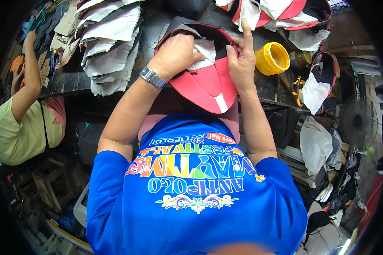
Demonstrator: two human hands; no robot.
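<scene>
A red and black stitched piece [200, 87], shaped like a shoe upper with a white stripe at its near tip, is held between my hands at the table's edge. My left hand [174, 55], with a metal watch on the wrist, reaches over its left rim, fingers curled into the opening and partly hidden. White lining cloth [205, 53] lies inside, by my left thumb. At the right rim, my right hand [241, 63] grips the piece; its thumb is against the edge and its index finger points away from me. The remaining right fingers are partly hidden.
An uncapped yellow jar [273, 58] stands right of my right hand, with orange-handled scissors [299, 90] beyond. Layered white cloth pieces [110, 55] are stacked at left. More red uppers [281, 15] lie at the far right. Another person [25, 114] works at left; a fan [358, 118] stands right.
</scene>
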